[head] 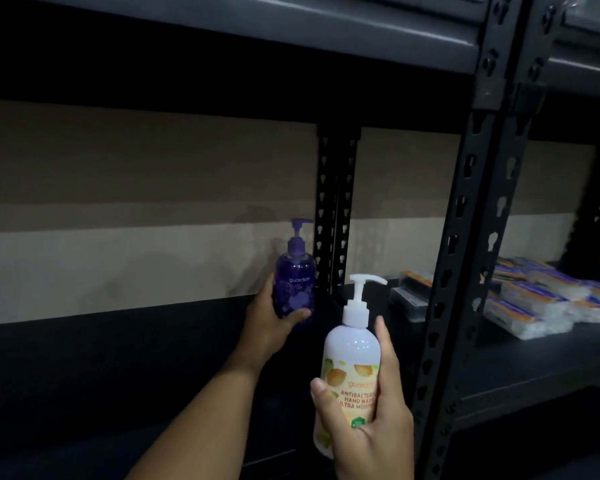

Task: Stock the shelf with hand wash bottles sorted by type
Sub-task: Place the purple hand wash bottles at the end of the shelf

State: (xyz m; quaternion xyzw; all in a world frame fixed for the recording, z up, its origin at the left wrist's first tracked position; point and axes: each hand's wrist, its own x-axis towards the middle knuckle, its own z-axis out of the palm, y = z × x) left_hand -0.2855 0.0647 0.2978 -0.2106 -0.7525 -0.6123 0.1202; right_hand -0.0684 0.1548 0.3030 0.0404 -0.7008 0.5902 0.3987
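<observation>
Bottles going on a dark shelf point(118, 358).
Left hand point(267, 323) holds the purple bottle point(295, 282) far back by the post point(333, 209); it looks full of purple soap and could tip if let go too soon. Right hand point(378, 410) grips the white bottle point(350, 368), not see-through, near the front; mixing the two kinds would spoil the sorting.

The bottle point(295, 285) standing at the back right corner of the dark shelf point(118, 358) is see-through purple with a purple pump, pale lettering and a lighter purple flower print. The nearer bottle point(352, 375) is white with a white pump, orange fruit and green leaf pictures and orange lettering. The shelf frame point(454, 237) is black with rows of keyhole slots. The wall point(136, 220) is banded brown over pale beige. Packets point(548, 299) on the neighbouring shelf are clear with orange and purple.
</observation>
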